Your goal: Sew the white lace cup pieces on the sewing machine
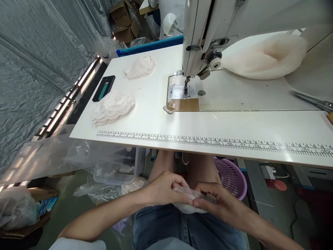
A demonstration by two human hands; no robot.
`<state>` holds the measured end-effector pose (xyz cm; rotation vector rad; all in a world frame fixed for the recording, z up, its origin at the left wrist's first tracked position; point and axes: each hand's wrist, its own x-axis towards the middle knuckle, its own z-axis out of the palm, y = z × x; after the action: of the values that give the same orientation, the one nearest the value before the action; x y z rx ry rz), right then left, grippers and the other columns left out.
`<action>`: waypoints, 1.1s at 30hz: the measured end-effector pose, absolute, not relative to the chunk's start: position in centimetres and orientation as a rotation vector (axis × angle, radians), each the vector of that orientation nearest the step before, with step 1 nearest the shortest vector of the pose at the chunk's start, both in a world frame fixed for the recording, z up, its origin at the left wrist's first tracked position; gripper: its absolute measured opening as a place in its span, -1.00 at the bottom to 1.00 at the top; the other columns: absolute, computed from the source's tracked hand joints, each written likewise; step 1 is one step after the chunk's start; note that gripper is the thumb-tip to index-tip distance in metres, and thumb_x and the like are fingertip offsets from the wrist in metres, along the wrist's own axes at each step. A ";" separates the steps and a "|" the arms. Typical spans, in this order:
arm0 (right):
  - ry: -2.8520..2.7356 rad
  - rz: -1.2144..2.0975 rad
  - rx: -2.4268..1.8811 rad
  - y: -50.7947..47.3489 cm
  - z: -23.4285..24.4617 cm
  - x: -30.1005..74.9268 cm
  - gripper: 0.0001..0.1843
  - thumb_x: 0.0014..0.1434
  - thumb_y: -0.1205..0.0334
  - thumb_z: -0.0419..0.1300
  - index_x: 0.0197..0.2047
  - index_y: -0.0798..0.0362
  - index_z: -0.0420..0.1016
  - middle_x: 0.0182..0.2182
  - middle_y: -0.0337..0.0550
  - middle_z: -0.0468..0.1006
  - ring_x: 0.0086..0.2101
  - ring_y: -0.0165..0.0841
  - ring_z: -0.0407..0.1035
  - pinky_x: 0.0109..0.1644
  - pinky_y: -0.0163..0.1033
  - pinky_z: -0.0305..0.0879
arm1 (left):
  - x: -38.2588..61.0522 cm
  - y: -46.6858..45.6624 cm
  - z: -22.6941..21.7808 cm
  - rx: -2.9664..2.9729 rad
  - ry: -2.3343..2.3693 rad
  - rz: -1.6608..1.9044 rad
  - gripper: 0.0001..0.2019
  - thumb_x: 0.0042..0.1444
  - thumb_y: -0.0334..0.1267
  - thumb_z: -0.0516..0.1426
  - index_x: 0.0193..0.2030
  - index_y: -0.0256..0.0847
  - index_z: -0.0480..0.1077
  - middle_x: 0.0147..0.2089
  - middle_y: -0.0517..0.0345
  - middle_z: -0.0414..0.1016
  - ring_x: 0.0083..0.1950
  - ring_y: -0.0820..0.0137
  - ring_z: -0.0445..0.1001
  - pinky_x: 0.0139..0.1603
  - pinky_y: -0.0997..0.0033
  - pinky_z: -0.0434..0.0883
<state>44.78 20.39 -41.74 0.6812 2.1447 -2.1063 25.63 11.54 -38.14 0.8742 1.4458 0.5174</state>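
My left hand (166, 189) and my right hand (218, 201) meet over my lap, below the table's front edge. Both are closed, pinching a small white piece of fabric (188, 205) in thin clear plastic between them. A sewing machine (205, 38) stands on the white table (156, 114), its needle (186, 85) over the metal plate. Two white lace pieces lie on the table's left part: a stacked one (112, 108) near the front and a single one (140, 67) farther back.
A black phone (104, 88) lies by the table's left edge. Scissors (312, 100) rest at the right, a pale fabric heap (265, 57) behind the machine. Below the table stand a purple basket (230, 175) and a clear plastic box (122, 170). Plastic sheeting hangs at the left.
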 end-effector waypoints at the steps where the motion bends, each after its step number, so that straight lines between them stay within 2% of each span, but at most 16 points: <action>1: 2.139 -2.115 0.703 20.3 -41.8 44.8 -0.61 0.13 -0.10 0.15 -0.47 0.07 0.36 -0.54 -0.33 0.25 -0.47 -0.45 0.13 -0.41 -0.38 0.03 | 25.5 11.4 -38.1 0.882 1.448 0.517 -0.61 -0.20 -0.05 0.32 -0.29 -0.31 0.51 -0.54 0.25 0.38 -0.51 0.55 0.27 -0.52 0.61 0.13; 5: 2.118 -2.055 0.692 20.2 -42.2 45.0 -0.63 0.11 -0.11 0.16 -0.44 0.05 0.34 -0.51 -0.31 0.26 -0.43 -0.42 0.15 -0.38 -0.37 0.05 | 25.1 10.7 -38.6 0.921 1.409 0.549 -0.63 -0.17 -0.09 0.32 -0.25 -0.28 0.50 -0.38 0.17 0.51 -0.35 0.44 0.43 -0.34 0.58 0.28; 11: 2.137 -2.126 0.683 19.8 -42.0 44.2 -0.62 0.14 -0.10 0.13 -0.48 0.05 0.31 -0.53 -0.32 0.25 -0.45 -0.42 0.15 -0.38 -0.36 0.06 | 25.2 10.2 -38.8 1.011 1.472 0.694 -0.68 -0.12 -0.16 0.30 -0.24 -0.29 0.51 -0.36 0.14 0.51 -0.31 0.43 0.42 -0.30 0.56 0.28; 16: 2.174 -2.099 0.765 19.6 -42.0 44.3 -0.64 0.13 -0.09 0.14 -0.45 0.05 0.37 -0.53 -0.30 0.30 -0.45 -0.41 0.18 -0.39 -0.35 0.06 | 25.1 9.4 -38.7 0.861 1.491 0.764 -0.60 -0.22 -0.14 0.36 -0.20 -0.26 0.53 -0.28 0.11 0.52 -0.24 0.39 0.40 -0.23 0.52 0.28; 20: 2.247 -2.026 0.798 19.4 -41.9 44.5 -0.62 0.13 -0.10 0.13 -0.47 0.04 0.37 -0.52 -0.27 0.33 -0.45 -0.38 0.21 -0.38 -0.33 0.07 | 25.9 8.9 -39.3 0.697 1.460 0.811 -0.59 -0.27 -0.15 0.38 -0.23 -0.28 0.54 -0.29 0.13 0.49 -0.25 0.39 0.38 -0.25 0.51 0.25; 27: 2.249 -2.043 0.812 19.1 -42.0 44.9 -0.64 0.14 -0.08 0.13 -0.45 0.04 0.39 -0.49 -0.24 0.38 -0.43 -0.36 0.24 -0.36 -0.33 0.10 | 26.9 8.9 -39.7 0.668 1.427 0.988 -0.79 -0.18 -0.21 0.35 -0.42 -0.31 0.56 -0.41 0.17 0.40 -0.34 0.47 0.33 -0.30 0.52 0.22; 33: 2.298 -2.043 0.797 19.0 -41.7 45.0 -0.66 0.16 -0.03 0.12 -0.48 0.03 0.32 -0.53 -0.31 0.31 -0.46 -0.41 0.19 -0.39 -0.35 0.06 | 26.9 8.8 -39.6 0.630 1.351 1.002 -0.81 -0.13 -0.20 0.33 -0.40 -0.29 0.58 -0.38 0.11 0.51 -0.32 0.42 0.41 -0.26 0.51 0.29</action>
<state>44.99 19.04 -41.69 0.7970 2.2976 -2.0432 26.91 8.78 -39.62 0.6300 1.3514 1.0020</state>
